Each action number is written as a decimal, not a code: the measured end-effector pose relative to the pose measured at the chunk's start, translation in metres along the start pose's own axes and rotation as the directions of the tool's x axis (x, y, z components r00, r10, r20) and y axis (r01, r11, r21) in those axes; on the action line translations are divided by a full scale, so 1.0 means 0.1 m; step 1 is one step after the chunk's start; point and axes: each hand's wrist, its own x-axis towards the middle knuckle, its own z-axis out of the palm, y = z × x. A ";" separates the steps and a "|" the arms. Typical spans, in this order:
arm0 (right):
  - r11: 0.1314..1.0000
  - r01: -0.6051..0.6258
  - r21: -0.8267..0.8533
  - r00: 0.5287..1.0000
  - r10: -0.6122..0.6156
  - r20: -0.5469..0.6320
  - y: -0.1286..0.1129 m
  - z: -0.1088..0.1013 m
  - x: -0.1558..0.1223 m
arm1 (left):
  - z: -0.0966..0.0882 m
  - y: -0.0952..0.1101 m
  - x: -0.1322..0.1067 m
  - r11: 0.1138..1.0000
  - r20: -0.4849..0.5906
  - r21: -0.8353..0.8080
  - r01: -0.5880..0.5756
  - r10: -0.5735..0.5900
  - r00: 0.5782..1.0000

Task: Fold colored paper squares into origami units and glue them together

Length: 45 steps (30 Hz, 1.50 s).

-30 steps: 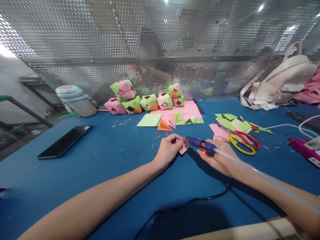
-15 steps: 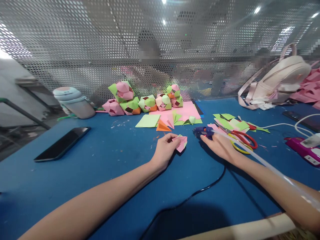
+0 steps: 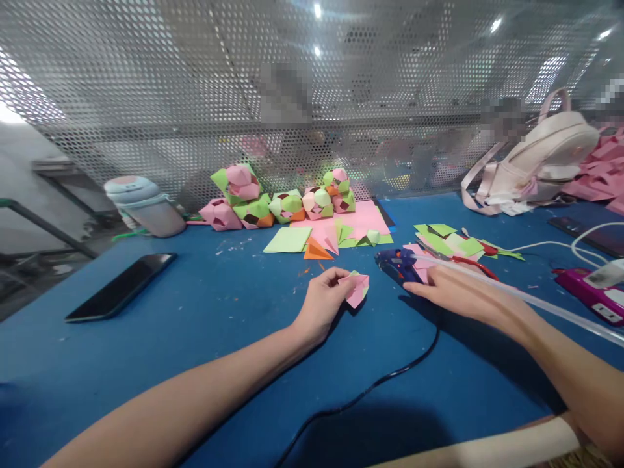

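My left hand (image 3: 322,300) pinches a small folded pink paper piece (image 3: 357,288) just above the blue table (image 3: 205,305). My right hand (image 3: 458,292) lies over the blue glue gun (image 3: 397,264), which rests on the table to the right of the paper; its fingers curl loosely beside the gun's body. A clear glue stick (image 3: 536,300) runs back from the gun over my right forearm. The gun's black cord (image 3: 370,390) trails toward me.
Folded pink-and-green paper balls (image 3: 287,201) line the mesh wall. Loose paper sheets (image 3: 336,234) lie before them. Scissors (image 3: 475,263) and paper scraps sit right of the gun. A phone (image 3: 119,286) lies left, a jug (image 3: 143,205) behind it, a pink bag (image 3: 546,159) far right.
My right hand drew the glue gun away from the pink paper and set it down on the table to the right. My left hand kept its hold on the paper.
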 end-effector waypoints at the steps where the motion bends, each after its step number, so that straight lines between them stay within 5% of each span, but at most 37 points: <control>1: 1.000 0.027 0.005 1.000 -0.027 0.007 -0.01 -0.04 -0.05 | 0.01 0.01 -0.01 1.000 0.003 -0.002 0.006 -0.006 1.000; 5: 0.894 0.197 0.402 0.976 -0.218 0.007 -0.23 -0.07 -0.17 | 0.08 0.06 -0.09 1.000 0.031 -0.013 0.010 -0.009 0.999; 9: 0.688 0.161 0.708 0.987 -0.114 -0.114 -0.54 0.14 -0.14 | 0.16 0.11 -0.22 0.999 0.090 -0.017 0.031 -0.029 0.996; 14: 0.524 0.112 0.844 0.994 -0.075 -0.085 -0.65 0.30 -0.11 | 0.20 0.14 -0.31 0.999 0.123 0.001 0.049 -0.049 0.991; 24: 0.504 0.082 0.860 0.997 -0.029 -0.078 -0.59 0.33 -0.09 | 0.17 0.14 -0.30 0.993 0.157 -0.083 0.086 -0.072 0.985; 40: 0.396 0.130 0.909 0.988 -0.134 -0.083 -0.60 0.37 -0.11 | 0.17 0.16 -0.27 0.992 0.127 -0.044 0.116 -0.109 0.986; 45: 0.431 0.199 0.880 0.976 -0.168 -0.138 -0.59 0.37 -0.12 | 0.16 0.14 -0.27 0.997 0.111 0.002 0.081 -0.081 0.991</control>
